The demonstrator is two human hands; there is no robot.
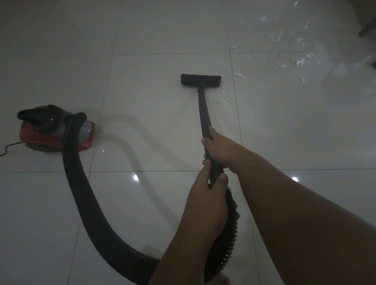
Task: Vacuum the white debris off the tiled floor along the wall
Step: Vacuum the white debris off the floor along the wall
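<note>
Both hands were on the vacuum wand [204, 111]. The right hand [218, 149] was wrapped around the tube, the farther grip of the two. The left hand [207, 193] was clamped just behind it, nearer the body, where the wand met the ribbed hose [81, 190], thumb over the top. The hands were nearly touching along the tube.

The wand ran straight ahead from the hands to the flat black floor nozzle [201, 79]. The nozzle sat on the tiled floor [156, 36], well forward of the right hand.

The white debris [286, 36] lay ahead and to the right of the hands. The nearest scraps were one clump just off the nozzle's right end and a few flecks beside the wand on its right. The thickest patch was farther out, forward-right, near a dark edge; couldn't tell what that edge was.

The hose dropped from the left hand toward the body, looped left and ran forward to the red and black canister [53, 131], well left of the hands. A power cord [4, 150] trailed off the canister's left side. Light was dim and the tiles were glossy.
</note>
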